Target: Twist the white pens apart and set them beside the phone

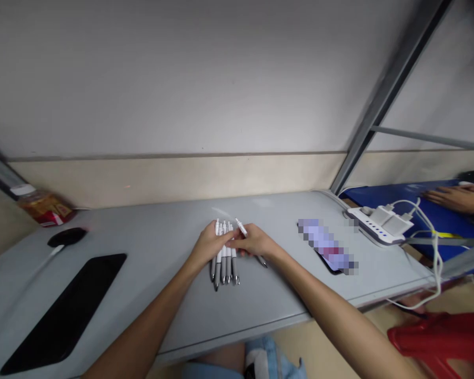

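White plastic barrels with grey lower ends and shiny tips make up the row of click pens (pixel 224 255), which lies side by side near the middle of the grey bench (pixel 158 226), white ends toward the wall and tips toward the person. The left hand (pixel 208 243) has its grip curled around the left side of the row, thumb laid across the white barrels. The right hand (pixel 257 240) is nearly closed, and its grip appears to be pinched on a single pen (pixel 240 227), slanted, with its white end above the fingers and its tip below; just how the fingertips meet it is hidden. Each pen should be light, stiff and hard to break, though the clips could catch on one another. Smooth white plastic is likely the slippery part, and round barrels may roll or fan out if squeezed unevenly. For the row, a broad hold across the middle, with pressure from both sides, seems surest; a lone pen is best pinched at mid-barrel, away from the tip and the push-button end.
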The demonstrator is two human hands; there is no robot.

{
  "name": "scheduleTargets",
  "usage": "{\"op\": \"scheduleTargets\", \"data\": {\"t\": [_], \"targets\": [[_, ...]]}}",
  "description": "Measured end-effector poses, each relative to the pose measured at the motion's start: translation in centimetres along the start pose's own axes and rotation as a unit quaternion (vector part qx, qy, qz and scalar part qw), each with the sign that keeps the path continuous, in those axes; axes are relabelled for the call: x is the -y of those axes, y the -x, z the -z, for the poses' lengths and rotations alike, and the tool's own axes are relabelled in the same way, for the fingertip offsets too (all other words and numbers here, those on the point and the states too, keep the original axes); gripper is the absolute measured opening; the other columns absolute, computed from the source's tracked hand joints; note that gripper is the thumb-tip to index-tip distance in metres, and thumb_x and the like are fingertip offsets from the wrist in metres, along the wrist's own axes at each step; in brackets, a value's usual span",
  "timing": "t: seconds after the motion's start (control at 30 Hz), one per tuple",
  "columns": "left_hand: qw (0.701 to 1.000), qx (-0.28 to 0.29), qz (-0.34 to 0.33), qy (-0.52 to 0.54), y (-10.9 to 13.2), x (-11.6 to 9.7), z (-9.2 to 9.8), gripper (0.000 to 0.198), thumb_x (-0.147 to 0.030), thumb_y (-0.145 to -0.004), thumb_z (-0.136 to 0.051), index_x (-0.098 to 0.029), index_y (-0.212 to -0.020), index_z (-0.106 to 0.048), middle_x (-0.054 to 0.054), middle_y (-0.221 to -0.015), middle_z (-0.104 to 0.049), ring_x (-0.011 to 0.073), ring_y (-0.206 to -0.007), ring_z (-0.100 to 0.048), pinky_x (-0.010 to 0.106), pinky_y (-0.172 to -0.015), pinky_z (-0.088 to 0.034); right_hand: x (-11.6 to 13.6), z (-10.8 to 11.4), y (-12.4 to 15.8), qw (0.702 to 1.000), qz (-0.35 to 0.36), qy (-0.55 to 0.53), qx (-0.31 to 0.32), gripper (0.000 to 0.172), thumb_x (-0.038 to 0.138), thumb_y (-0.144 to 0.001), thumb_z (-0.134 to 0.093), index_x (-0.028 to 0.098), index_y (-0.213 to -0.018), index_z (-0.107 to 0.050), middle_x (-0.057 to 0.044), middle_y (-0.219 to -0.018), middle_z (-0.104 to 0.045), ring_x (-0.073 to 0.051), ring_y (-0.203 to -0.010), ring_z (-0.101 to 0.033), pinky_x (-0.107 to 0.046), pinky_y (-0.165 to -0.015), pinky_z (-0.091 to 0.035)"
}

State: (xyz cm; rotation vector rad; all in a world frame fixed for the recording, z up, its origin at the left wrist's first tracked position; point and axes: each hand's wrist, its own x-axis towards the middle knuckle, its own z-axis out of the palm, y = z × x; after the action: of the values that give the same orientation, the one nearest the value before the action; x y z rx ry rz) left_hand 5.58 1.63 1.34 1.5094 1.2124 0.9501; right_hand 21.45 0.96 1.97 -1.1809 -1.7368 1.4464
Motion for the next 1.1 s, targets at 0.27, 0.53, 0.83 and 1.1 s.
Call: {"op": "scheduleTargets", "data": {"t": [0.27,0.53,0.83,1.1], "targets": [[0.923,-0.134,-0.052,-0.356,-0.2,1.1,0.0,0.026,-0.044,-0.079,-0.057,-0.019,-0.072,-0.054,0.004,-0.071,-0.061,0.0219,-0.079,-0.057,0.032,-0.072,-0.041,-0.6,0.6,-0.1,0.999,-0.021,0.038,0.0,0.022,0.031,-0.073,-0.068,0.013,-0.066,-0.058,0.004,-0.047,-0.052,-0.006,-0.039,-0.044,-0.019,-0.039,-0.033],[0.865,-0.138,-0.06,-0.478,-0.1,1.8,-0.8,0.042,-0.055,-0.086,-0.046,-0.017,-0.101,-0.058,0.014,-0.107,-0.06,0.0325,-0.107,-0.047,0.045,-0.085,-0.038,-0.6,1.4,0.0,0.979,-0.052,0.181,-0.078,0.029,0.037,-0.062,-0.076,0.014,-0.075,-0.065,0.004,-0.055,-0.054,-0.007,-0.049,-0.045,-0.02,-0.046,-0.032],[0.882,-0.122,-0.068,-0.451,-0.6,2.2,0.0,0.04,-0.054,-0.088,-0.045,-0.022,-0.106,-0.059,0.011,-0.111,-0.055,0.0296,-0.111,-0.044,0.045,-0.091,-0.036,-0.3,1.7,0.5,0.967,-0.02,0.24,-0.082,0.046,0.039,-0.057,-0.08,0.014,-0.093,-0.064,-0.003,-0.079,-0.064,-0.013,-0.067,-0.054,-0.023,-0.057,-0.038],[0.893,-0.111,-0.069,-0.43,-0.8,2.8,0.4,0.04,-0.053,-0.083,-0.054,-0.024,-0.108,-0.06,0.009,-0.114,-0.055,0.0292,-0.113,-0.044,0.043,-0.09,-0.036,-0.5,1.8,0.6,0.966,-0.004,0.248,-0.076,0.061,0.04,-0.057,-0.081,0.013,-0.107,-0.061,-0.004,-0.081,-0.064,-0.015,-0.068,-0.056,-0.024,-0.059,-0.04]]}}
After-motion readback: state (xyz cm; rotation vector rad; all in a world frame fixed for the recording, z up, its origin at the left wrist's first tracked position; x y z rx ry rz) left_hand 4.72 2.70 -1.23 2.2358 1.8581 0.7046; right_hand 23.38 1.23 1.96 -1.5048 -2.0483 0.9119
